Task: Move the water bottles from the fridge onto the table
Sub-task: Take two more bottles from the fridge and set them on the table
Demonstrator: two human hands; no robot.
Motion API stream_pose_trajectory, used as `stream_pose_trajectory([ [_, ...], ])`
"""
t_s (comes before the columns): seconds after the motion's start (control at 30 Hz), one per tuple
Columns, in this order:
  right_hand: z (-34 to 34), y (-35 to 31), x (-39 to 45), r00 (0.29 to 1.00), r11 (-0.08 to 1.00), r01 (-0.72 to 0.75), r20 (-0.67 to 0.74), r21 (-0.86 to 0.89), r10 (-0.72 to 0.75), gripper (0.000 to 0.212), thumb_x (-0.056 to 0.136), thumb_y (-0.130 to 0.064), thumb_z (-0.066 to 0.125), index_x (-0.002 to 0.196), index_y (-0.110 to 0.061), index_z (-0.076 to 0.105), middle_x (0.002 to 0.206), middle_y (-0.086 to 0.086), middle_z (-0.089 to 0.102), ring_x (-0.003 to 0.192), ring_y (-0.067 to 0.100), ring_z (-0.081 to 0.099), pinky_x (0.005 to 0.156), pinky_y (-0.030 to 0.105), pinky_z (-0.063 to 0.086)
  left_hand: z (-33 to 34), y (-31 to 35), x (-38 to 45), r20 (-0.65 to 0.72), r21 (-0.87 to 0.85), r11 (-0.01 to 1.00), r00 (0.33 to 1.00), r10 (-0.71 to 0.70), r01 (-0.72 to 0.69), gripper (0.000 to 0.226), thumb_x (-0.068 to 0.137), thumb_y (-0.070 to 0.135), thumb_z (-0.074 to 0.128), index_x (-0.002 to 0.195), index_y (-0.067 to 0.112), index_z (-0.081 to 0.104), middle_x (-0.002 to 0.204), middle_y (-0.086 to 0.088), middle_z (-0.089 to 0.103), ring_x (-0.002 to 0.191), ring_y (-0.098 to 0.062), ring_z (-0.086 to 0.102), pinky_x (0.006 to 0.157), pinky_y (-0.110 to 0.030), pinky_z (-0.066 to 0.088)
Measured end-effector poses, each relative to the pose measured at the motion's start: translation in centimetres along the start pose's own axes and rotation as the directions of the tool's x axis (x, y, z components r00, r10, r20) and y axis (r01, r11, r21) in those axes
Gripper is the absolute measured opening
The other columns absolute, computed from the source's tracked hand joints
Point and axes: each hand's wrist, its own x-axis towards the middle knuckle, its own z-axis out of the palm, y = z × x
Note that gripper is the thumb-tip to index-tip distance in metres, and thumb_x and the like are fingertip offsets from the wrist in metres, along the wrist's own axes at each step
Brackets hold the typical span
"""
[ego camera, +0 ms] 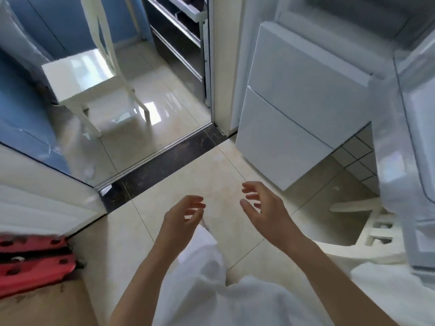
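Both my hands hang empty over the tiled floor in the lower middle of the view. My left hand (pixel 182 217) has loosely curled fingers and holds nothing. My right hand (pixel 263 208) is spread, fingers relaxed, a little higher and to the right. The white fridge (pixel 294 100) stands at the right, its two lower drawer fronts shut. Its open door (pixel 414 137) swings out at the far right edge. No water bottle shows anywhere in the frame, and the fridge's inside is blurred at the top right.
A white chair (pixel 80 74) stands beyond a dark floor threshold (pixel 164 158) at the left. A white stool (pixel 367 231) sits low at the right, beside the fridge door. A red perforated object (pixel 33 262) lies at the lower left.
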Motion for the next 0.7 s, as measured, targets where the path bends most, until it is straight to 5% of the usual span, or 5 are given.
stream_pose_trajectory([
  [0.23, -1.9, -3.7, 11.1, 0.984, 0.994, -0.101, -0.145, 0.05, 0.107, 0.032, 0.093, -0.028, 0.057, 0.124, -0.025, 0.051, 0.118, -0.012, 0.058, 0.107, 0.004, 0.057, 0.095, 0.031, 0.05, -5.0, 6.3, 17.1, 0.134, 0.096, 0.98, 0.977, 0.163, -0.176, 0.025, 0.091, 0.004, 0.061, 0.105, 0.023, 0.065, 0.099, 0.008, 0.072, 0.093, -0.007, 0.068, 0.078, -0.019, 0.054],
  [0.43, -6.0, -5.4, 19.2, 0.93, 0.981, -0.166, -0.316, 0.102, 0.19, 0.028, 0.091, -0.026, 0.059, 0.119, -0.022, 0.055, 0.116, -0.009, 0.06, 0.107, 0.006, 0.057, 0.095, 0.032, 0.05, -3.9, 14.1, 30.1, 0.304, 0.123, 0.914, 0.891, 0.337, -0.387, 0.023, 0.089, 0.007, 0.061, 0.108, 0.019, 0.066, 0.093, 0.01, 0.07, 0.093, -0.007, 0.067, 0.086, -0.028, 0.055],
  [0.7, -14.8, -5.1, 27.7, 0.835, 0.972, -0.178, -0.5, 0.151, 0.23, 0.032, 0.09, -0.027, 0.061, 0.121, -0.021, 0.054, 0.115, -0.006, 0.061, 0.104, 0.01, 0.06, 0.094, 0.03, 0.049, 1.8, 22.5, 39.3, 0.386, 0.047, 0.871, 0.813, 0.435, -0.488, 0.021, 0.091, 0.009, 0.058, 0.106, 0.023, 0.065, 0.094, 0.013, 0.069, 0.087, 0.005, 0.062, 0.073, -0.005, 0.046],
])
